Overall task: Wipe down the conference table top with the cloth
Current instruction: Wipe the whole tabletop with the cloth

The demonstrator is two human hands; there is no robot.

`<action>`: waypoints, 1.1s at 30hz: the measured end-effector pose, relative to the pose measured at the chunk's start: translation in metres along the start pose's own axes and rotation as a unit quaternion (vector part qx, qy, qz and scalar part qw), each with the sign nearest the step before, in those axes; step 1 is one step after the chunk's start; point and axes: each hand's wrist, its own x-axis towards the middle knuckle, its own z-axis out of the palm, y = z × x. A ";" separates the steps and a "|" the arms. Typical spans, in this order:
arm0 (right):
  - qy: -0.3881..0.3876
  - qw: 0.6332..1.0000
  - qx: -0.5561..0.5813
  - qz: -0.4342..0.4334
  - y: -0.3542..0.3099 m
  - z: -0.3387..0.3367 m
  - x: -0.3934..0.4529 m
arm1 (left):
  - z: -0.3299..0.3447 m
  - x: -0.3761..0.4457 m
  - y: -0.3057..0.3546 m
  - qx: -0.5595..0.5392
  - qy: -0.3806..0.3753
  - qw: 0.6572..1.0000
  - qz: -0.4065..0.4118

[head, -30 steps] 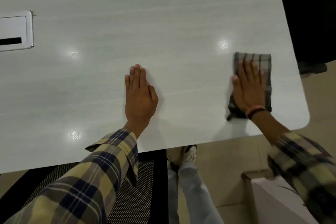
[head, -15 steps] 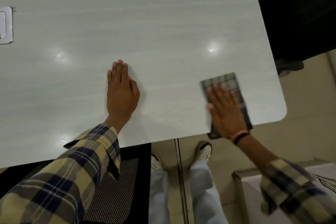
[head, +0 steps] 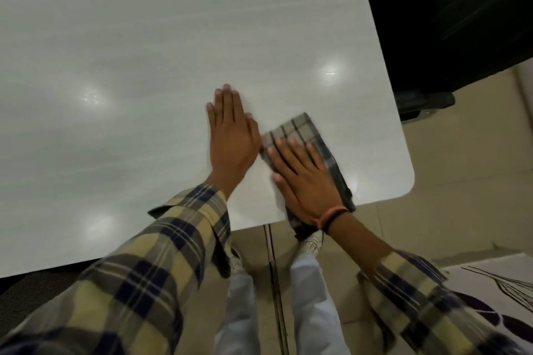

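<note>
**Both hands flat near the table's rounded corner, cloth under the right palm**

The pale table top (head: 144, 52) is stretching wide and bare beyond and to the left of the fingertips, with only light reflections lying on it. To the right of the right hand (head: 305, 181) the surface is running only a little way before ending at the side edge and the rounded corner (head: 403, 181). The near edge is passing directly under the right wrist, where an orange and black band (head: 331, 216) is sitting. Past the side edge a dark chair (head: 447, 23) is standing close to the table, and tiled floor (head: 461, 196) is showing below the corner.

The checked cloth (head: 300, 130), folded into a long strip, is lying beneath the right hand. The hand is pressing down on it with fingers (head: 291, 150) extended and slightly spread, not curled around it. One end of the cloth is reaching out beyond the fingertips, a band is showing along the little-finger side, and the other end is hanging over the near edge below the wrist.

The left hand (head: 230, 135) is lying palm down on the bare surface, fingers straight and together, holding nothing. Its thumb side is sitting just beside the cloth's far left corner; whether they are touching cannot be told. Both plaid sleeves (head: 173, 253) are crossing the near edge.
</note>
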 end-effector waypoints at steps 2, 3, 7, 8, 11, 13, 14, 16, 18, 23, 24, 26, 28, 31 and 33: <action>-0.011 0.999 -0.005 0.030 0.036 -0.009 -0.019 | 0.004 -0.005 0.000 0.011 0.005 1.000 -0.001; -0.015 0.999 -0.014 0.048 0.058 -0.016 -0.018 | 0.004 -0.005 0.000 0.005 0.007 1.000 -0.003; 0.017 0.986 -0.012 0.167 0.146 -0.051 0.043 | 0.005 -0.003 0.003 0.007 0.013 1.000 -0.008; 0.025 0.980 -0.010 0.197 0.160 -0.060 0.071 | 0.005 -0.002 0.004 0.008 0.010 1.000 -0.011; 0.027 0.977 -0.008 0.213 0.154 -0.073 0.147 | 0.004 -0.003 0.002 0.007 0.000 1.000 -0.018; 0.028 0.987 -0.019 0.155 0.125 -0.065 0.165 | 0.004 -0.002 0.004 0.007 0.003 1.000 -0.020; 0.026 0.993 -0.023 0.116 0.109 -0.058 0.158 | 0.004 -0.002 0.004 0.007 0.003 1.000 -0.020; 0.018 0.999 -0.029 0.038 0.085 -0.043 0.117 | 0.005 -0.001 0.004 0.009 0.003 1.000 -0.019; -0.017 0.999 -0.025 -0.013 0.076 -0.030 0.052 | 0.004 0.000 0.004 0.008 0.003 1.000 -0.016; -0.057 0.998 -0.040 0.000 0.144 -0.038 -0.023 | 0.004 0.000 0.003 0.002 0.005 1.000 -0.017; -0.045 0.997 -0.045 0.032 0.162 -0.044 -0.008 | 0.004 0.000 0.003 0.003 0.007 1.000 -0.015; -0.010 0.994 -0.038 0.102 0.184 -0.059 0.043 | 0.005 0.000 0.002 0.005 0.010 1.000 -0.012; 0.011 0.989 -0.026 0.145 0.183 -0.072 0.101 | 0.005 0.000 0.001 0.004 0.015 1.000 -0.010; 0.022 0.993 -0.021 0.118 0.141 -0.067 0.142 | 0.006 -0.002 0.002 0.006 0.024 1.000 -0.006; 0.017 0.997 -0.028 0.063 0.105 -0.052 0.120 | 0.006 -0.002 0.003 0.007 0.026 1.000 -0.007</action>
